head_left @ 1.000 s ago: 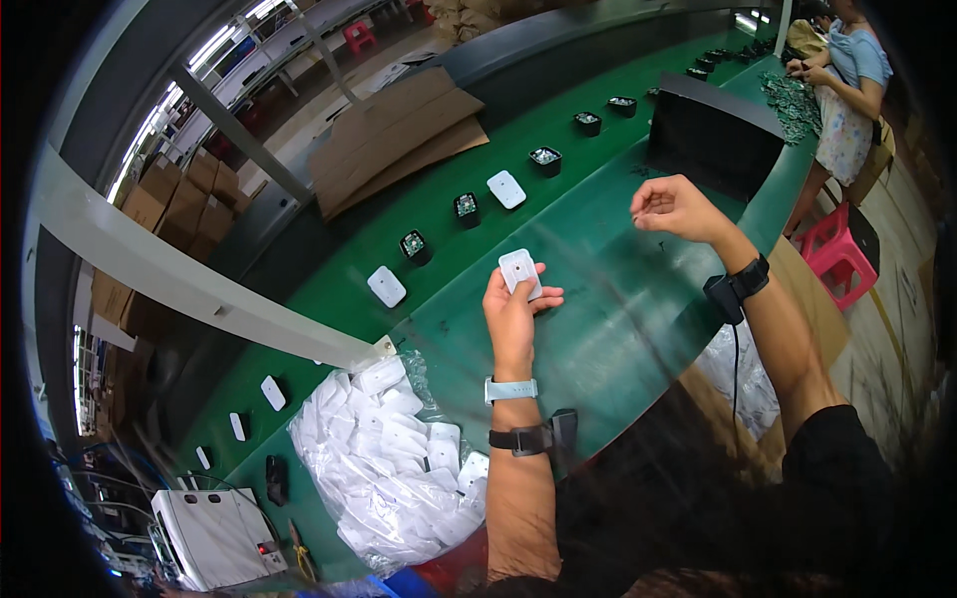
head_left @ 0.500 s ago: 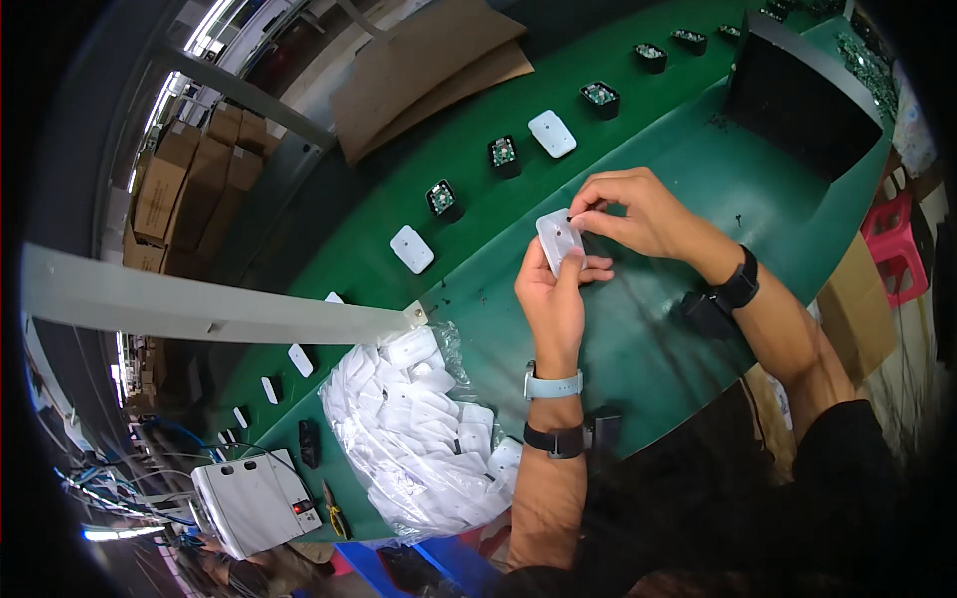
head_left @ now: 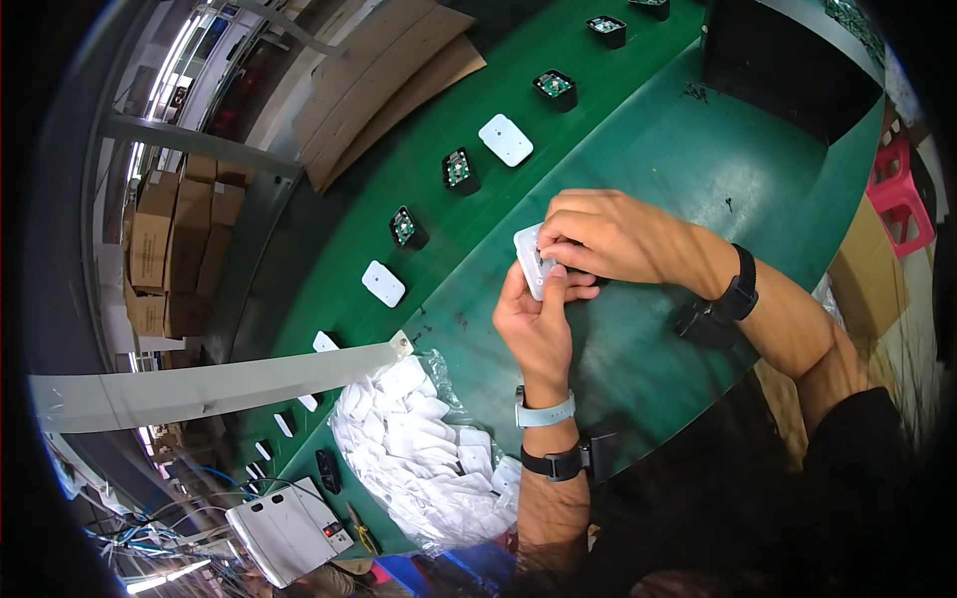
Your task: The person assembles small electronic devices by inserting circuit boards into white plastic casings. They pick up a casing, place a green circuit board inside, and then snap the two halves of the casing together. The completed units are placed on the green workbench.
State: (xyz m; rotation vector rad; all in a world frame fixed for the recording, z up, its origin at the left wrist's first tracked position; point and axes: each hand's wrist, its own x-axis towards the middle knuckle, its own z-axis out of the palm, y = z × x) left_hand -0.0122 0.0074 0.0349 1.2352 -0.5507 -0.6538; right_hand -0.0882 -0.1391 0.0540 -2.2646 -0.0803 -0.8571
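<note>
White plastic cover [head_left: 527, 261], rectangular with rounded corners, held up above the near side of the green bench [head_left: 648, 384] and tilted, well clear of its surface. From where I stand it looks thin-walled, light and stiff; the smooth faces may prove somewhat slippery, and the thin shell would probably mark or crack sooner than bend. The sound hold is by the long edges, thumb on the near face and fingers behind, leaving the rest of that face free.

Left hand [head_left: 538, 324]: closed on the cover's lower part, thumb pressed to the near face, fingers supporting it from behind, some tips showing past the right edge. Right hand [head_left: 608, 235]: partly closed, palm down, its bent fingers drawn together at the cover's upper right and touching it; whether anything small is pinched between them cannot be told, since the fingers hide it.

Surroundings: beyond the hands, a white cover lying flat [head_left: 505, 140] and a black housing with a green circuit board [head_left: 459, 171] sit side by side; a clear plastic bag [head_left: 437, 371] of similar covers lies near the left forearm.
</note>
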